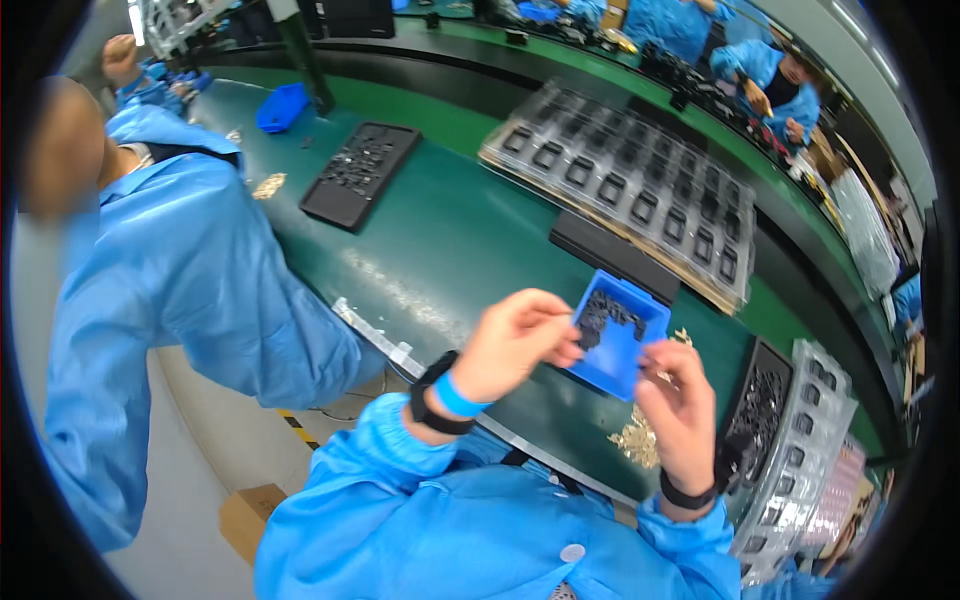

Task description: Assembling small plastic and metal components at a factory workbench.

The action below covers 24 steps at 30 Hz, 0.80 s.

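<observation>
My left hand (pixel 515 342) is at the left edge of a blue bin (pixel 618 362), its thumb and fingers pinched together. Whatever lies between those fingertips is too small to make out. Small black parts (pixel 603 312) are heaped in the bin's far and left side. At the bin's near right edge is my right hand (pixel 680 405), thumb and fingertips drawn together; a tiny dark thing may be in them, but I cannot make it out. Beside this hand, small gold-coloured pieces (pixel 637 441) lie loose on the green table (pixel 450 250).
Clear trays of black frames (pixel 610 190) are stacked behind the bin, beside a long black block (pixel 600 250). A black tray of parts (pixel 762 400) and more clear trays (pixel 800 450) stand right. Left are another parts tray (pixel 360 172) and a co-worker's blue sleeve (pixel 230 270).
</observation>
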Each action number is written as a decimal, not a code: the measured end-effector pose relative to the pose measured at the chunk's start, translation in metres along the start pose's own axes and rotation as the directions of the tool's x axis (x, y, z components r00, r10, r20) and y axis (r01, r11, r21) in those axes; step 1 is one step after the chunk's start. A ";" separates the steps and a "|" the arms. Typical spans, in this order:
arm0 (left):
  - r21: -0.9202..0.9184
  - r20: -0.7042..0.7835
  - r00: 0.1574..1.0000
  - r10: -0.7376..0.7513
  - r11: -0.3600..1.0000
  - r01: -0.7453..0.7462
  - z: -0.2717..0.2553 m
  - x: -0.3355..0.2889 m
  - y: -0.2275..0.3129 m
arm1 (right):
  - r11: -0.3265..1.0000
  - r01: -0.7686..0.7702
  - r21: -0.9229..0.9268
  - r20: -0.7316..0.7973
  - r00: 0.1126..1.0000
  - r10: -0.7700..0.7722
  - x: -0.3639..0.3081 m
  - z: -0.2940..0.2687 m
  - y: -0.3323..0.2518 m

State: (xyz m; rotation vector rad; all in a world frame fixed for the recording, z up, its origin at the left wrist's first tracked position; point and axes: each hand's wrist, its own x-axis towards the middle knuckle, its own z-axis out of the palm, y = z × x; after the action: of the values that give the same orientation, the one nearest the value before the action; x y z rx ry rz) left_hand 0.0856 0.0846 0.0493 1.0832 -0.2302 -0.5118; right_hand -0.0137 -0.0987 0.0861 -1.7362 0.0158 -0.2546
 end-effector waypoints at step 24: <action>-0.387 0.027 0.995 -0.097 0.917 0.099 -0.064 -0.041 -0.014 | 0.996 -0.009 0.090 -0.047 0.999 0.014 0.034 0.127 0.019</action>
State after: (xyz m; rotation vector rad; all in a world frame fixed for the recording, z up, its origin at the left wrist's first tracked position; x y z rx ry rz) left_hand 0.0737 0.1499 0.0097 0.7062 -0.0739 -0.6217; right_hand 0.0447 0.0156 0.0526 -1.6402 0.0486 -0.2844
